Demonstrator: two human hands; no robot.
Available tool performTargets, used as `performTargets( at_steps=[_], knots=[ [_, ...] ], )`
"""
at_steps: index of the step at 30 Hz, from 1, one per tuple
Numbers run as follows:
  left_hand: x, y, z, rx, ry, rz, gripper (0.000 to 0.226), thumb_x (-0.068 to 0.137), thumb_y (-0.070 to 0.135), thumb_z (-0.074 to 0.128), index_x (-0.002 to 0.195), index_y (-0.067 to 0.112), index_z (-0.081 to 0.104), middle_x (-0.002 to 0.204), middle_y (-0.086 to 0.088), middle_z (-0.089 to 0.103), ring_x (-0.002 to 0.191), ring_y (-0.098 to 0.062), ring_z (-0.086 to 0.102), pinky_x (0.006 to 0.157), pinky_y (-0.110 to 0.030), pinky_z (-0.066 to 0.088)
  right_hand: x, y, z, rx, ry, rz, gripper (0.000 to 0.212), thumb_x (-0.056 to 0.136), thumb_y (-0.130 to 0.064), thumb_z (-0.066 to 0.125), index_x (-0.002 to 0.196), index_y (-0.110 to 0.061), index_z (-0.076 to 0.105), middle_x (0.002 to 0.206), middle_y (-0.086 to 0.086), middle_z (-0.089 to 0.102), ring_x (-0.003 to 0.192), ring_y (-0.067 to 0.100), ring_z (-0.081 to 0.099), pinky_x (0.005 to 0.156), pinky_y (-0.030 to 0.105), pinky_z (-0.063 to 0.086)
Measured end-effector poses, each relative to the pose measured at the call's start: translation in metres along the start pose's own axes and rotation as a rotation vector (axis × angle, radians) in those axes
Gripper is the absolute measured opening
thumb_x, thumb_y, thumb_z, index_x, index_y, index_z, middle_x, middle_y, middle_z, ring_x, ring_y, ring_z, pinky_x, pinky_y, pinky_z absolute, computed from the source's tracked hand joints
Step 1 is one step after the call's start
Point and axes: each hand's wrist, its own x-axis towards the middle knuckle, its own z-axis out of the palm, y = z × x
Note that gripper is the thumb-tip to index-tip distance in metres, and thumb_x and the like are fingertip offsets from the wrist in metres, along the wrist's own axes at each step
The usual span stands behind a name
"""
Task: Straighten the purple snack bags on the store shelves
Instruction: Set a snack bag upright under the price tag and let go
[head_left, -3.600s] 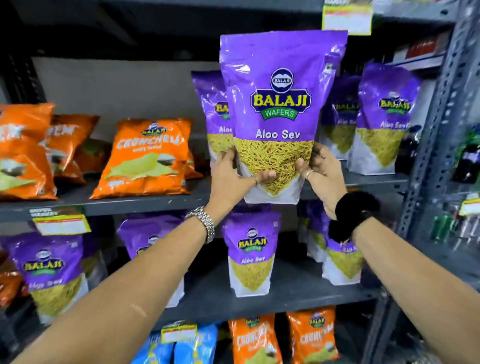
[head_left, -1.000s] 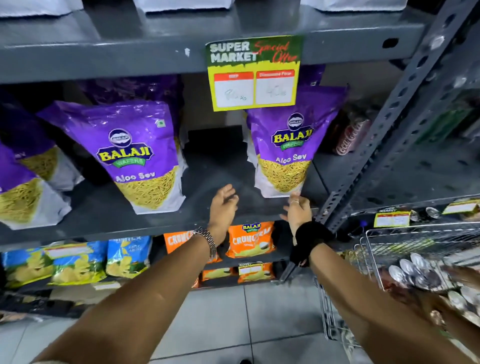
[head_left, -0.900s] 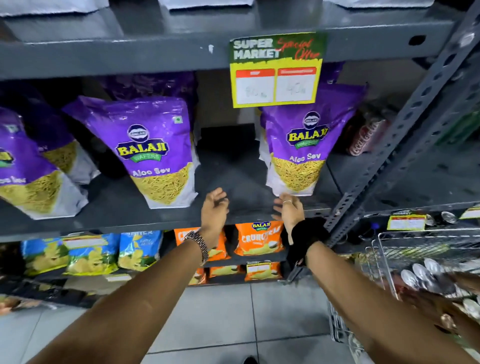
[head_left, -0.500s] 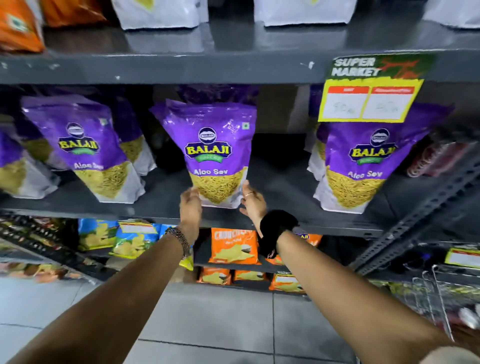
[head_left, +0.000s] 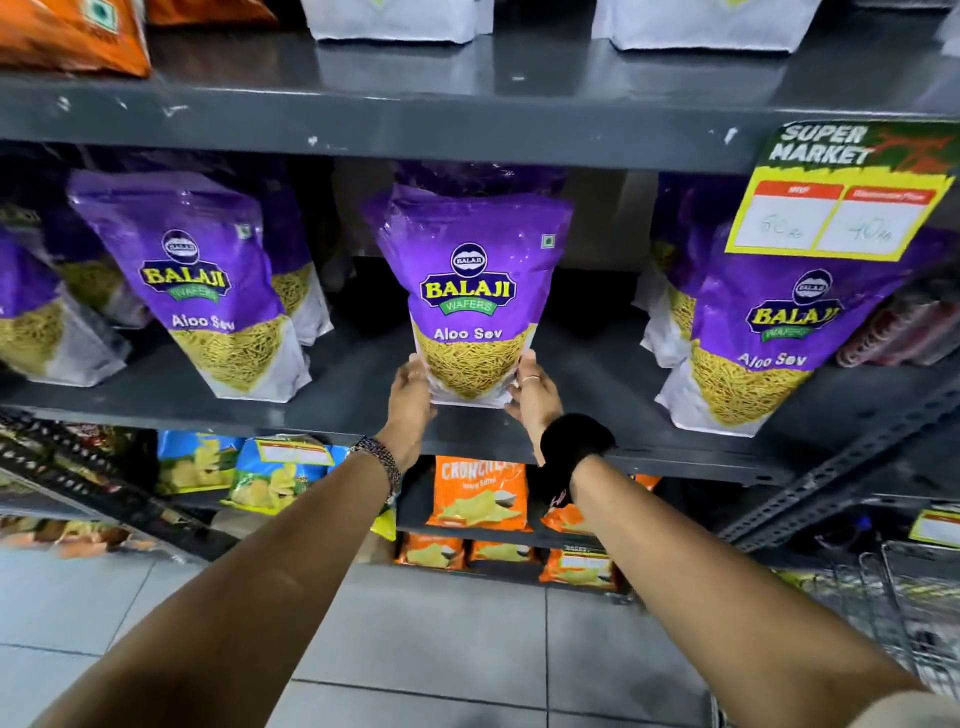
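A purple Aloo Sev snack bag (head_left: 470, 291) stands upright in the middle of the grey shelf (head_left: 363, 400). My left hand (head_left: 410, 400) grips its lower left corner and my right hand (head_left: 535, 395) grips its lower right corner. Another purple bag (head_left: 202, 291) leans to the left of it, with more purple bags behind and at the far left (head_left: 31, 317). At the right a further purple bag (head_left: 763, 343) tilts, its top hidden by a price sign (head_left: 836, 202).
The upper shelf (head_left: 467, 104) holds white bag bottoms and an orange bag (head_left: 72, 31). Orange snack bags (head_left: 480, 493) and blue-green bags (head_left: 270, 473) sit on lower shelves. A wire cart (head_left: 904, 597) stands at the lower right over the tiled floor.
My view and both hands moved left from the right-hand bag to the middle bag. Both hands have closed on its lower corners, and the bag now stands straighter.
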Motion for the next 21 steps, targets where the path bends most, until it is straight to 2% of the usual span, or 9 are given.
performTargets(
  at_steps=[3, 5, 7, 10, 12, 14, 16, 18, 21],
  knots=[
    [-0.002, -0.008, -0.012, 0.023, 0.052, -0.002, 0.041, 0.096, 0.047, 0.032, 0.113, 0.016, 0.053, 0.123, -0.012, 0.059, 0.118, -0.032, 0.054, 0.099, -0.042, 0.043, -0.009, 0.008, 0.002, 0.047, 0.093, 0.029, 0.037, 0.093, -0.041, 0.037, 0.113, -0.014, 0.053, 0.125, 0.017, 0.059, 0.113, 0.031, 0.056, 0.105, 0.049, 0.042],
    [0.000, -0.014, -0.028, 0.016, 0.138, 0.024, 0.034, 0.095, 0.040, 0.038, 0.109, 0.014, 0.054, 0.119, -0.021, 0.059, 0.123, -0.040, 0.050, 0.105, -0.047, 0.039, -0.014, 0.013, 0.009, 0.132, 0.171, 0.071, 0.028, 0.095, -0.020, 0.037, 0.116, -0.005, 0.048, 0.102, 0.019, 0.061, 0.086, 0.025, 0.057, 0.091, 0.046, 0.049],
    [0.000, -0.017, -0.050, 0.006, 0.212, 0.090, 0.022, 0.096, 0.029, 0.042, 0.105, 0.013, 0.053, 0.111, -0.019, 0.058, 0.116, -0.037, 0.054, 0.099, -0.040, 0.040, -0.016, 0.020, 0.022, 0.157, 0.188, 0.150, 0.031, 0.094, -0.009, 0.036, 0.122, 0.003, 0.045, 0.073, 0.007, 0.048, 0.063, 0.015, 0.046, 0.089, 0.045, 0.050],
    [0.009, -0.024, -0.099, 0.057, 0.311, 0.155, 0.024, 0.095, 0.016, 0.044, 0.111, -0.001, 0.052, 0.112, -0.021, 0.054, 0.111, -0.033, 0.052, 0.098, -0.032, 0.037, -0.022, 0.028, 0.060, 0.202, 0.163, 0.228, 0.027, 0.094, -0.008, 0.037, 0.115, 0.004, 0.048, 0.069, 0.003, 0.043, 0.059, 0.013, 0.043, 0.093, 0.046, 0.049],
    [0.017, -0.026, -0.132, 0.105, 0.365, 0.172, 0.033, 0.094, 0.013, 0.045, 0.117, -0.010, 0.047, 0.110, -0.025, 0.050, 0.117, -0.043, 0.048, 0.101, -0.043, 0.037, -0.027, 0.028, 0.091, 0.224, 0.130, 0.228, 0.017, 0.094, -0.010, 0.038, 0.090, -0.005, 0.054, 0.072, 0.004, 0.048, 0.062, 0.014, 0.046, 0.074, 0.037, 0.051],
    [0.022, -0.014, -0.166, 0.148, 0.408, 0.156, 0.041, 0.094, 0.011, 0.045, 0.129, -0.011, 0.040, 0.124, -0.030, 0.044, 0.127, -0.042, 0.039, 0.104, -0.039, 0.030, -0.030, 0.028, 0.126, 0.247, 0.118, 0.238, 0.019, 0.095, -0.012, 0.037, 0.082, -0.013, 0.051, 0.081, 0.009, 0.053, 0.067, 0.016, 0.050, 0.069, 0.032, 0.049],
    [0.031, 0.001, -0.199, 0.139, 0.410, 0.150, 0.048, 0.096, 0.014, 0.042, 0.137, -0.008, 0.031, 0.140, -0.030, 0.033, 0.133, -0.039, 0.031, 0.106, -0.033, 0.025, -0.030, 0.026, 0.158, 0.262, 0.105, 0.242, 0.020, 0.096, -0.017, 0.036, 0.096, -0.009, 0.055, 0.100, 0.015, 0.056, 0.081, 0.022, 0.057, 0.083, 0.041, 0.050],
    [0.046, 0.015, -0.231, 0.099, 0.363, 0.169, 0.052, 0.097, 0.025, 0.039, 0.141, -0.001, 0.029, 0.145, -0.025, 0.029, 0.135, -0.038, 0.031, 0.111, -0.038, 0.030, -0.029, 0.022, 0.192, 0.255, 0.081, 0.247, 0.035, 0.096, -0.023, 0.037, 0.123, -0.003, 0.048, 0.122, 0.020, 0.057, 0.112, 0.031, 0.056, 0.094, 0.044, 0.046],
    [0.068, 0.032, -0.264, 0.075, 0.252, 0.146, 0.050, 0.099, 0.034, 0.031, 0.136, 0.002, 0.039, 0.140, -0.018, 0.043, 0.134, -0.032, 0.039, 0.106, -0.036, 0.034, -0.029, 0.014, 0.234, 0.224, 0.001, 0.234, 0.047, 0.097, -0.034, 0.033, 0.132, -0.005, 0.042, 0.141, 0.017, 0.047, 0.130, 0.031, 0.043, 0.103, 0.047, 0.040]
  ],
)
